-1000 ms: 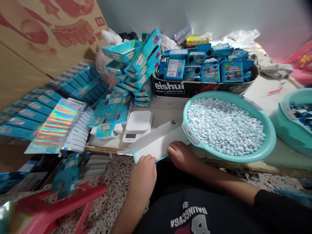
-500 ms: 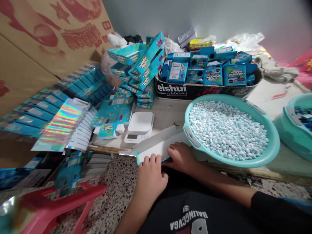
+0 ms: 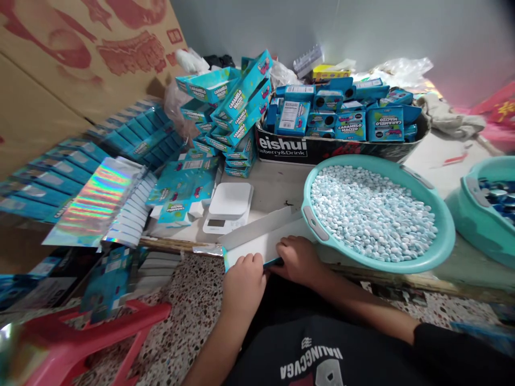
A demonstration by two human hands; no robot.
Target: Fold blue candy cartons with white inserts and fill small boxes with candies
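A long cardboard box (image 3: 257,240), white inside and blue outside, lies partly folded at the table's front edge. One of its long walls stands up on the far side. My left hand (image 3: 244,281) grips the near side of the box, fingers curled over the edge. Farther right along that same side, my right hand (image 3: 296,258) is closed on the cardboard, its thumb hidden. Just behind the box sits a white kitchen scale (image 3: 229,206). To the right, a turquoise basin (image 3: 446,236) full of pale blue and white candies (image 3: 374,214) stands close to my right hand.
Stacked blue display trays (image 3: 237,115) stand behind the scale, beside flattened blue cartons (image 3: 185,185). A black box (image 3: 314,151) holds many small blue boxes. Holographic sheets (image 3: 94,201) lie left; a second basin (image 3: 470,214) stands right. A red stool (image 3: 100,338) is on the floor.
My left hand has shifted slightly along the near side of the box, its thumb now tucked in. My right hand stays nearly still. The view has turned a little.
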